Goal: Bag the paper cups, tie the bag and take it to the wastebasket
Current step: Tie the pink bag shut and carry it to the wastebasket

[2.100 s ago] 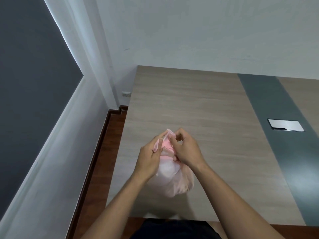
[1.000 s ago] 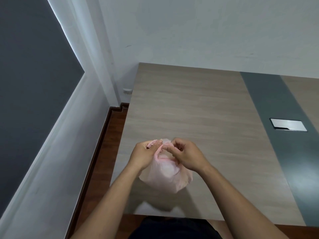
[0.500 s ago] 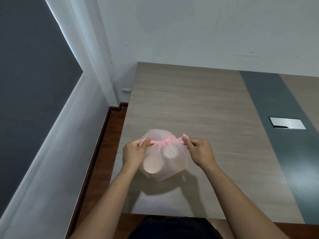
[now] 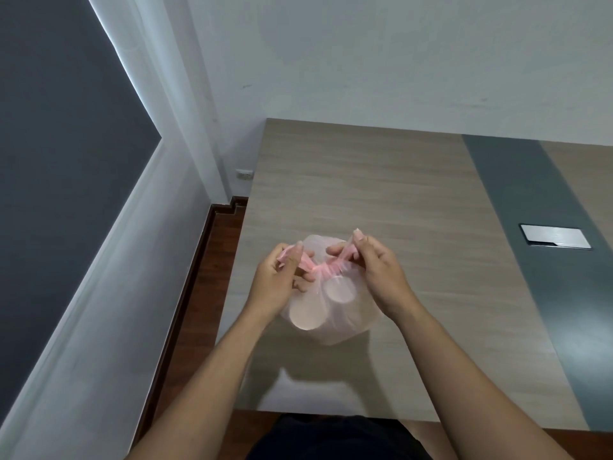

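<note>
A thin pink plastic bag (image 4: pixel 345 327) hangs above the near part of the wooden table (image 4: pixel 365 194), casting a shadow below it. Round white paper cups (image 4: pixel 306 315) show through its side. The bag's mouth is gathered into a pink knot between my hands. My left hand (image 4: pixel 282 283) pinches the left handle end of the bag. My right hand (image 4: pixel 374 270) pinches the right handle end, fingers raised. Both hands are close together over the bag's top. No wastebasket is in view.
A dark grey strip (image 4: pixel 537 244) runs along the table with a metal cable hatch (image 4: pixel 555 236) set in it. A white wall stands behind the table. At the left are a dark wall panel, red-brown floor (image 4: pixel 212 260) and a wall socket (image 4: pixel 244 174).
My hands pulled the two handle ends apart half a second ago; now they have come back closer together over the knot. The bag hangs slightly lower and tilted.
</note>
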`<state>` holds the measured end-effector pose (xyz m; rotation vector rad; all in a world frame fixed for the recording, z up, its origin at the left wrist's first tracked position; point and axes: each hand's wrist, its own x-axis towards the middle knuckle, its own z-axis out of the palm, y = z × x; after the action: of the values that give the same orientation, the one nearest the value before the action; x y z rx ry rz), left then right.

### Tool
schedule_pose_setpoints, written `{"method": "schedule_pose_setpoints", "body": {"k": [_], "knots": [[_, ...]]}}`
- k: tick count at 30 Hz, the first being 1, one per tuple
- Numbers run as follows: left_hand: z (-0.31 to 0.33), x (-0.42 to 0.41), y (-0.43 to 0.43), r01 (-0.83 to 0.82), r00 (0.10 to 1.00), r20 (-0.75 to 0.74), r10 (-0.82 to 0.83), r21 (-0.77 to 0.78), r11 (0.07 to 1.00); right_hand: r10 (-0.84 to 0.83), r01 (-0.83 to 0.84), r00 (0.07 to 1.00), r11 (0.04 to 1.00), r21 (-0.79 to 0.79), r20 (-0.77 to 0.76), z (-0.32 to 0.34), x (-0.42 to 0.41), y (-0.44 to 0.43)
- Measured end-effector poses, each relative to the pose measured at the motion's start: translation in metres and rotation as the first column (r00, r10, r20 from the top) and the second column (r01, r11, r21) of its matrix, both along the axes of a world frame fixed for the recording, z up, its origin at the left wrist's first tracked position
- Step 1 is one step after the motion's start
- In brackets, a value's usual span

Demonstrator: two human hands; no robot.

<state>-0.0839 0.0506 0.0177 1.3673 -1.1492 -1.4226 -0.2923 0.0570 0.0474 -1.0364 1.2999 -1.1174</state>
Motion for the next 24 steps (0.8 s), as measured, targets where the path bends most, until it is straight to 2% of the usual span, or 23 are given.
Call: {"method": "schedule_pose_setpoints", "body": {"k": [2,4,9,13,14,16,19,21,22,24], "knots": [[0.009,-0.010,-0.002,-0.033,0.948,-0.311,0.066,0.110,0.993,-0.053,0.049,0.972,0.999,0.023,0.231,0.012,0.006,-0.006],[0.013,-0.014,-0.005,-0.070,0.867,-0.473,0.153,0.189,0.980,-0.075,0.062,0.939,0.997,0.048,0.335,0.017,0.006,-0.010],[0.012,-0.013,-0.005,0.021,0.847,-0.522,0.104,0.229,0.973,-0.028,-0.005,0.955,0.994,0.111,0.295,0.008,0.003,-0.009],[0.008,-0.011,0.001,0.050,0.772,-0.618,0.147,0.291,0.955,-0.074,0.037,0.946,0.992,0.120,0.317,-0.005,0.002,-0.009],[0.007,-0.011,0.003,0.050,0.773,-0.615,0.155,0.302,0.952,-0.065,0.032,0.953,0.993,0.116,0.297,-0.008,0.001,-0.008],[0.005,-0.009,0.004,0.031,0.834,-0.537,0.129,0.280,0.960,-0.031,0.004,0.969,0.994,0.109,0.246,-0.013,-0.002,-0.007],[0.003,-0.009,0.006,0.026,0.971,-0.241,0.001,0.109,0.994,0.053,-0.066,0.987,0.995,0.079,0.155,-0.015,-0.004,-0.003],[0.006,-0.010,0.008,0.065,0.997,-0.047,-0.064,0.010,0.998,0.085,-0.094,0.987,0.994,0.062,0.134,-0.016,-0.003,-0.001],[0.006,-0.010,0.009,0.077,0.997,-0.011,-0.078,-0.030,0.997,0.082,-0.091,0.987,0.994,0.060,0.139,-0.016,-0.002,-0.001],[0.006,-0.010,0.009,0.091,0.994,-0.043,-0.096,-0.091,0.992,0.047,-0.058,0.986,0.996,0.063,0.161,-0.016,0.000,-0.001]]}}
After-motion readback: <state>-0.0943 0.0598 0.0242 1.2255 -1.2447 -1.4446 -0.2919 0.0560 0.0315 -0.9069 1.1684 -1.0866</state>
